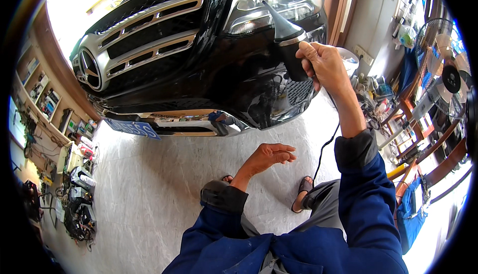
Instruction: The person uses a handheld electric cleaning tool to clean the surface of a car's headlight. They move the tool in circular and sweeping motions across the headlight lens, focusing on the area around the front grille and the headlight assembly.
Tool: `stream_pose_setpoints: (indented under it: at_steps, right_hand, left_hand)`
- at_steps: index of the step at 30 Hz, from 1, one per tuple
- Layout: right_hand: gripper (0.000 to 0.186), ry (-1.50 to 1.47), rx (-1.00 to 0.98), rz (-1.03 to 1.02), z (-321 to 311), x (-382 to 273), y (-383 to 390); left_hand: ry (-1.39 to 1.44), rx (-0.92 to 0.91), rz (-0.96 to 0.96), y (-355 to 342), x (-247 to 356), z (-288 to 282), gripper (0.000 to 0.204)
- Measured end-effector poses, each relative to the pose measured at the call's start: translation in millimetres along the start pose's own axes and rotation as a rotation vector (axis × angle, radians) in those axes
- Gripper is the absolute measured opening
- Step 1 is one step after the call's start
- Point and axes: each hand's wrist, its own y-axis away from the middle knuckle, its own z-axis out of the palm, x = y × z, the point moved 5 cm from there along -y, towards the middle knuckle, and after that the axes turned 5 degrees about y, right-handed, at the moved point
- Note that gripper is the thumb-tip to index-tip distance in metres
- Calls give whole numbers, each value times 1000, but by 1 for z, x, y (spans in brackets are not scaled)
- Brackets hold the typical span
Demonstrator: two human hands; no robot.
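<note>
My right hand (321, 62) is wrapped round the thick body of a black handheld device with a tapered grey nozzle (285, 29); I cannot tell whether it is a vacuum or a blower. Its tip points up and away, in front of the headlight (264, 17) of a black car (209, 87). I cannot tell whether it touches the lamp. A black cord (323, 147) hangs below my right hand and runs down toward my feet. Lower and to the left, my left hand (269, 158) hovers over the floor before the bumper, fingers loosely stretched and holding nothing.
A standing fan (450, 77) and wooden chairs (423, 147) are on the right, beside a blue bag (412, 214). A white bucket (347, 61) stands past the bumper. Tools and cables (77, 204) lie along the left, under shelves (42, 92). Grey tiled floor (149, 189) lies between.
</note>
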Motion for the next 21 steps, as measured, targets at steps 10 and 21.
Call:
stream_pose_setpoints:
  at_steps: [10, 21]
  right_hand:
    - [44, 2, -37, 32, 20, -14, 2]
    - [46, -22, -105, 28, 41, -24, 2]
  left_hand:
    - [20, -6, 10, 3, 2, -3, 39]
    - [3, -7, 16, 6, 3, -6, 42]
